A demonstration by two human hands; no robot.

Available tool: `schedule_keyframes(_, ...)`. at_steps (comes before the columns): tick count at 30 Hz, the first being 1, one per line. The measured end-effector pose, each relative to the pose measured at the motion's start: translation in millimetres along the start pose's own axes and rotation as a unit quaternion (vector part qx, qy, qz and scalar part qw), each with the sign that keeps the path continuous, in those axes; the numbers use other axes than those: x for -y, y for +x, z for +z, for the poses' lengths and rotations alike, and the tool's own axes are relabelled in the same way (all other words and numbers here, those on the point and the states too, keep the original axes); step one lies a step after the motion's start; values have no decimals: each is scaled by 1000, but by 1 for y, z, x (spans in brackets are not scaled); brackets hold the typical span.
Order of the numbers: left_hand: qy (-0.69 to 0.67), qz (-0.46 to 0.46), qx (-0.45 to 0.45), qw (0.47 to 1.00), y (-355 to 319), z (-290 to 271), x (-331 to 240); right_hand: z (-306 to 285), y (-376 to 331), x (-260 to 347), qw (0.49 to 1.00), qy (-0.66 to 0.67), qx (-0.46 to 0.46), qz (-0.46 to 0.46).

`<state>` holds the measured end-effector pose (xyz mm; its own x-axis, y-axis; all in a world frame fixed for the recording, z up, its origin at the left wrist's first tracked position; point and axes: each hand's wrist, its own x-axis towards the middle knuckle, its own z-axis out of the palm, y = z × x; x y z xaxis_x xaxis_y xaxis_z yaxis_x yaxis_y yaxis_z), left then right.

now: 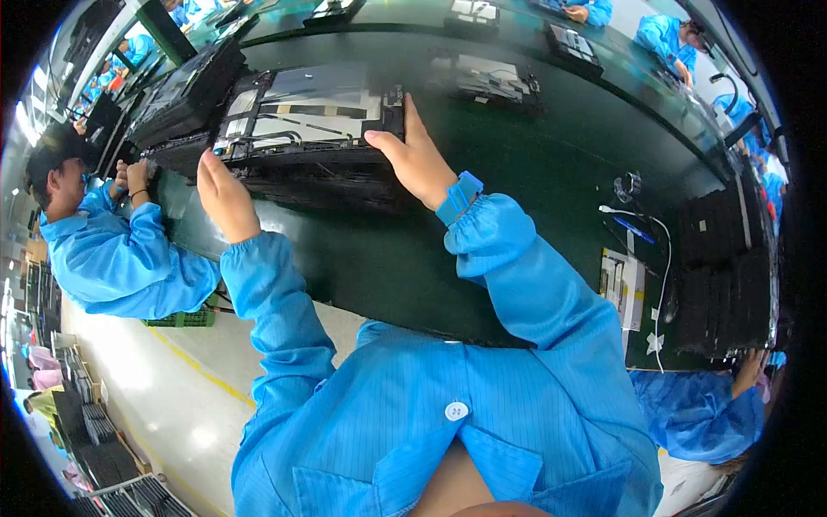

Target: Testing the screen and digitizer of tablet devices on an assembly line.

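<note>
An opened tablet [323,103], its pale battery cells and dark cables showing, lies on top of a thick stack of black tablet parts [327,177]. My right hand [418,164] grips its right end, thumb on the upper face near the front corner and a finger reaching along the side. At the near left corner is my left hand [226,198], fingers stretched upward and close together against the edge. Whether those fingertips press on the tablet or only on the stack below is hard to see.
Left of it stands another stack of black panels [185,95], beside a co-worker in blue [121,233]. Another opened tablet [500,82] lies beyond on the dark green table [551,164]. At right are a white cable [668,250], a blue pen [635,230] and tall black stacks [724,267].
</note>
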<state>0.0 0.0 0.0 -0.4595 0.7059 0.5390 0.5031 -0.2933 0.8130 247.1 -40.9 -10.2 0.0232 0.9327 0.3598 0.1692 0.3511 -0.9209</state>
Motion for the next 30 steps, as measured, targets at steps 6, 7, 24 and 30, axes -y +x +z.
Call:
schedule_keyframes(6,-534,-206,176,801,-21,-54,-56,-44,-35,34,973,218,-52,49)
schedule_keyframes(7,-549,-213,304,748,-22,-62,-59,-62,-47,47,950,293,-41,101)
schedule_keyframes(24,-293,-416,680,529,-163,13,-66,-167,-260,47,899,162,-327,241)
schedule_keyframes(30,-132,-317,716,608,-163,18,-54,-175,-257,69,897,151,-313,275)
